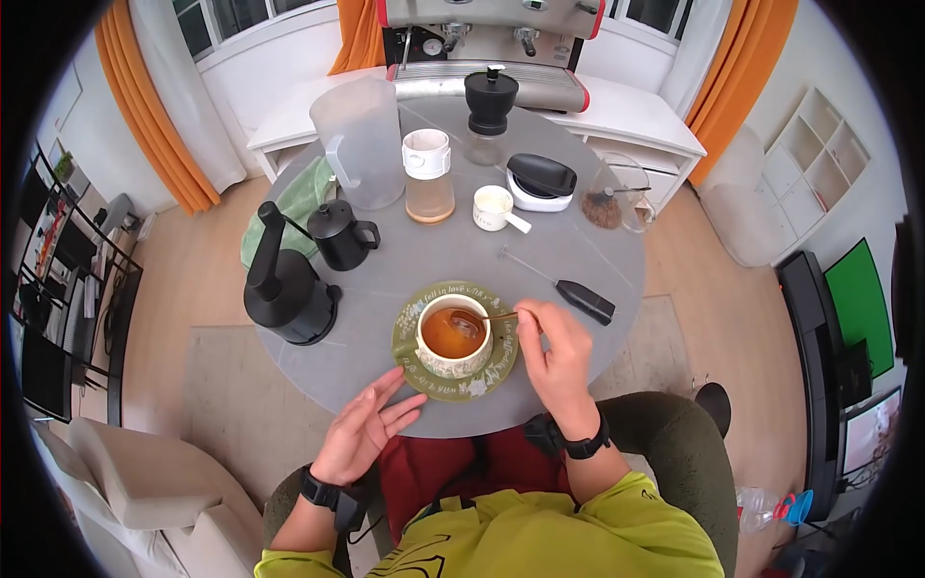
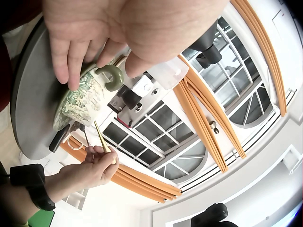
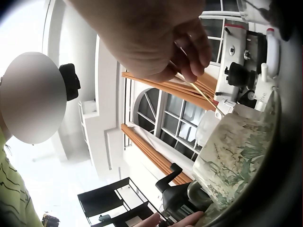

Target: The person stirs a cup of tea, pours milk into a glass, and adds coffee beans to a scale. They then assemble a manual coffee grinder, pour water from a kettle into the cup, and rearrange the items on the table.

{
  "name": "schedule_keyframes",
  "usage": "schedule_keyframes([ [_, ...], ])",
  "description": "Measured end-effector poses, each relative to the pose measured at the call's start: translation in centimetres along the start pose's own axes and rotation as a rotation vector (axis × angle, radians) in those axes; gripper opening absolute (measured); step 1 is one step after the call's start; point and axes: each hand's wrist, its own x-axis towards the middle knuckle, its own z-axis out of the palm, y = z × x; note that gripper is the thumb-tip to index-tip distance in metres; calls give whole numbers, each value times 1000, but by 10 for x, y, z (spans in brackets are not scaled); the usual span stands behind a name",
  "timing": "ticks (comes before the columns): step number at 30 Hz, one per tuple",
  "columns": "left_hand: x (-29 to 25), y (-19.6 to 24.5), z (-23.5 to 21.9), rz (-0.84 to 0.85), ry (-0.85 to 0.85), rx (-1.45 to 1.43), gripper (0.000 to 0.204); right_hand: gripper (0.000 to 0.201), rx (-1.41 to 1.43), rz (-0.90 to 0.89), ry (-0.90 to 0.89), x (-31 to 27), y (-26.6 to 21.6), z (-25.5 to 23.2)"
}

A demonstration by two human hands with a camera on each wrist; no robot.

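A floral cup (image 1: 453, 364) of amber-brown liquid stands on a green saucer (image 1: 472, 387) near the table's front edge. My right hand (image 1: 559, 361) pinches the handle of a gold spoon (image 1: 499, 316), whose bowl is in the liquid. In the left wrist view the right hand (image 2: 92, 168) holds the spoon (image 2: 100, 137) above the cup (image 2: 85, 101). At the saucer's left front edge my left hand (image 1: 366, 429) rests with relaxed, spread fingers, palm up. The right wrist view shows the spoon (image 3: 206, 97) slanting down to the rim of the cup (image 3: 232, 161).
A black frother (image 1: 585, 302) lies right of the saucer. Left stand a black kettle (image 1: 289, 299) and small black pot (image 1: 342, 236) by a green cloth (image 1: 313, 188). Behind are a pitcher (image 1: 361, 144), glass brewer (image 1: 429, 183), white scoop cup (image 1: 492, 208), grinder (image 1: 490, 101) and glass container (image 1: 603, 207).
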Motion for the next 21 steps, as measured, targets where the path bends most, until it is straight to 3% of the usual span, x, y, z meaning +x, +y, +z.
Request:
schedule_keyframes([
  [11,0,1,0,-2,-1,4,53,10,331,213,-134,-9,-11,10],
  [21,0,1,0,1,-3,3,53,11,256,134,-98,-4,-3,11],
])
